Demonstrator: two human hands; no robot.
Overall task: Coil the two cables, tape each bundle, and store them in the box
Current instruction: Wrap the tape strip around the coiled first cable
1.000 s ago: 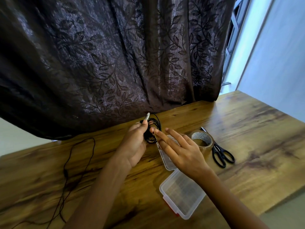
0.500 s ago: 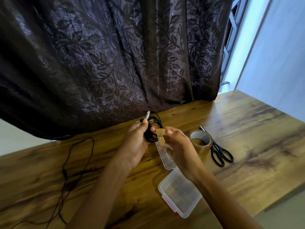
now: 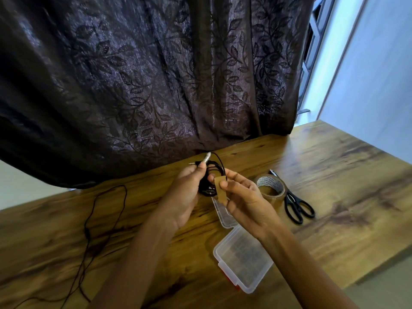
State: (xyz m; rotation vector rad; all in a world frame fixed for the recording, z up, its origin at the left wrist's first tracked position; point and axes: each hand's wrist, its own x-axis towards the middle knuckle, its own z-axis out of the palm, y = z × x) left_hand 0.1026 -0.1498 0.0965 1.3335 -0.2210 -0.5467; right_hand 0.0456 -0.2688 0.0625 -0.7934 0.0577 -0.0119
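My left hand [image 3: 185, 195] grips a coiled black cable [image 3: 208, 181] above the wooden table [image 3: 334, 175]; its silver plug sticks up past my thumb. My right hand [image 3: 245, 199] pinches a short strip of brown tape [image 3: 220, 190] right beside the coil. A second black cable [image 3: 100, 219] lies loose and uncoiled on the table at the left. The clear plastic box [image 3: 243, 262] lies open near the front edge, its lid [image 3: 223, 216] partly hidden under my right hand.
A roll of brown tape [image 3: 270, 186] stands right of my hands, with black scissors [image 3: 297, 206] beside it. A dark patterned curtain [image 3: 156, 74] hangs along the table's far edge. The table's front edge [image 3: 379, 264] runs at the lower right.
My right hand, first with fingers stretched toward the coil, now holds a strip of brown tape up against the coil. The left hand has kept its hold on the coil.
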